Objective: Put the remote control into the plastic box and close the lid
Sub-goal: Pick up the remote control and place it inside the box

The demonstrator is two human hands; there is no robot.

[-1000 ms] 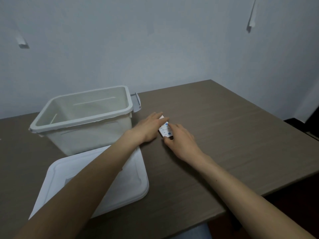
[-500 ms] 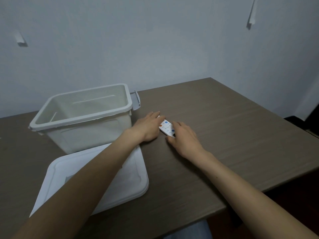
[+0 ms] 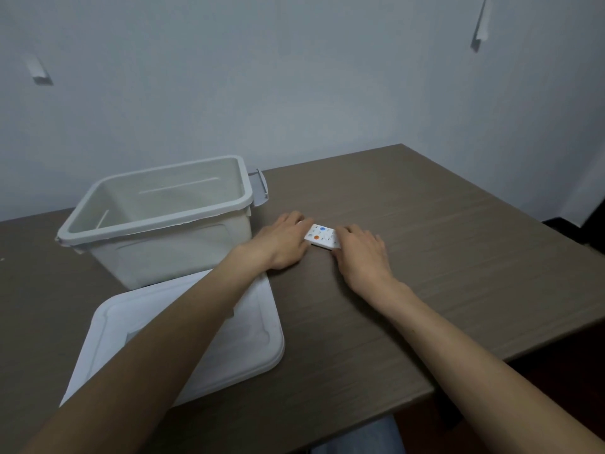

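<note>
A small white remote control with a blue and an orange button lies on the brown table, to the right of the plastic box. My left hand touches its left end and my right hand touches its right end, fingers curled against it. The white plastic box stands open and looks empty, with a grey latch on its right side. Its white lid lies flat on the table in front of the box, partly under my left forearm.
A pale wall runs behind the table. The table's right edge and near edge drop off to a dark floor. Bare tabletop lies to the right of my hands.
More of the remote's face shows between my hands than a second ago, when they covered most of it. Both hands have stayed at its ends on the table.
</note>
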